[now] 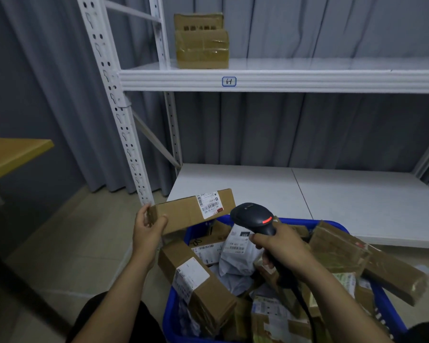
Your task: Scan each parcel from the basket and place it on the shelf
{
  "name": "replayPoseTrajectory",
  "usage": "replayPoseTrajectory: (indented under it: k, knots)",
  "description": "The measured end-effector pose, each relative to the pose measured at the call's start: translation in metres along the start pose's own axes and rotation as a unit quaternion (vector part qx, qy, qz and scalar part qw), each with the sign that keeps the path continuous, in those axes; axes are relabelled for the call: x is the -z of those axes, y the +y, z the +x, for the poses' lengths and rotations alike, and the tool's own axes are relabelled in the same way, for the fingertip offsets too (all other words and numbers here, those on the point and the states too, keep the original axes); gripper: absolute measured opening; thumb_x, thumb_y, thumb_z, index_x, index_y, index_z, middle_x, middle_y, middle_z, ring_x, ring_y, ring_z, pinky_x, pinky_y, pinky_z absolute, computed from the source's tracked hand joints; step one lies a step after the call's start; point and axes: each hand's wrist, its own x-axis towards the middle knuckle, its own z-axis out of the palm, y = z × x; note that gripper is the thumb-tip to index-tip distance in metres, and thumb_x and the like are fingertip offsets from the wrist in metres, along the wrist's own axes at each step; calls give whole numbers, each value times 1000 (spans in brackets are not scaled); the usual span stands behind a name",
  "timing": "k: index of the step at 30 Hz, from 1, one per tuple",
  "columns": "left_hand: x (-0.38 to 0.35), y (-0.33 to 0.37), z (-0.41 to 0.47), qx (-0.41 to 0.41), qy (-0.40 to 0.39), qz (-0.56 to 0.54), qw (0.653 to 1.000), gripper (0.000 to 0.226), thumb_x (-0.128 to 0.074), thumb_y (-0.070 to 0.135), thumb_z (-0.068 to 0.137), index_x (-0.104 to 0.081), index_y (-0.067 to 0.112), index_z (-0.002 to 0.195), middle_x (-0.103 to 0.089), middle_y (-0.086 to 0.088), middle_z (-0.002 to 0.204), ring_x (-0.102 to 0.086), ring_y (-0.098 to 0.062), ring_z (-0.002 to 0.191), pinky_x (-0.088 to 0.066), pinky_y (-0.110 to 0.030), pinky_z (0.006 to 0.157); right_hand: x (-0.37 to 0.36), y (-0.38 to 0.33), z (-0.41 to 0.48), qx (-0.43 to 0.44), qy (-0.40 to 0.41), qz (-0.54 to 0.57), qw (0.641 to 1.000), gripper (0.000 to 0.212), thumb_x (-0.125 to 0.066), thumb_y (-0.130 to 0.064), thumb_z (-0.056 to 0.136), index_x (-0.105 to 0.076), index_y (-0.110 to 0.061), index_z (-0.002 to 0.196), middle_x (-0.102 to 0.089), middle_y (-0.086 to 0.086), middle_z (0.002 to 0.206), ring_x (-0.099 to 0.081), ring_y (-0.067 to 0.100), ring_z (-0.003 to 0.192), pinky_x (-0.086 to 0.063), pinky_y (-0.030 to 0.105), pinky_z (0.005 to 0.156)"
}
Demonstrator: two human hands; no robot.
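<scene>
Above the blue basket (332,222), we grip a cardboard parcel (193,210) by its end with our left hand (146,231), while right hand (280,246) fingers wrap the black scanner (255,217) just beside its label (209,203).

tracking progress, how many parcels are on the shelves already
2, both at the left end of the upper shelf: a taped front box and a rear box showing above it. The lower shelf shows none. Others may be hidden behind them.
</scene>
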Motion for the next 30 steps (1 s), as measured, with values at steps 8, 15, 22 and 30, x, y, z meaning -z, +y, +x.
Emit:
replayPoseTrajectory:
  k: [8, 15, 22, 30]
  knots:
    - [-19, 84, -24, -160, -33, -46, 985, 49, -69, 15, 86, -48, 37, 124, -53, -1, 125, -56, -20, 116, -53, -35, 89, 32, -50, 15, 71, 81, 76, 991, 16, -69, -20, 85, -63, -5, 83, -63, 9, 50, -57, 16, 40, -46, 25, 45]
    - [-50, 176, -34, -308, 6, -33, 951, 57, -72, 42, 71, -48, 47, 123, -46, 8, 131, -49, -10, 121, -49, -37, 98, 87, -114, 23, 141, 120, 167, 968, 16, -70, -19, 83, -62, -8, 74, -60, 10, 54, -55, 25, 46, -46, 32, 51]
    - [-113, 250, -29, -376, 62, -22, 924, 65, -78, 31, 77, -45, 33, 133, -36, 3, 135, -43, -11, 117, -42, -21, 92, 140, -157, 29, 172, 129, 211, 954, 15, -66, -14, 86, -61, -7, 74, -59, 12, 61, -54, 20, 43, -45, 29, 46]
    - [-202, 290, 18, -417, 88, 111, 898, 71, -77, 41, 76, -43, 25, 137, -33, -5, 133, -44, -22, 117, -40, -28, 96, 179, -171, 63, 179, 142, 187, 955, 15, -67, -15, 82, -61, -6, 71, -58, 11, 56, -56, 23, 46, -46, 29, 46]
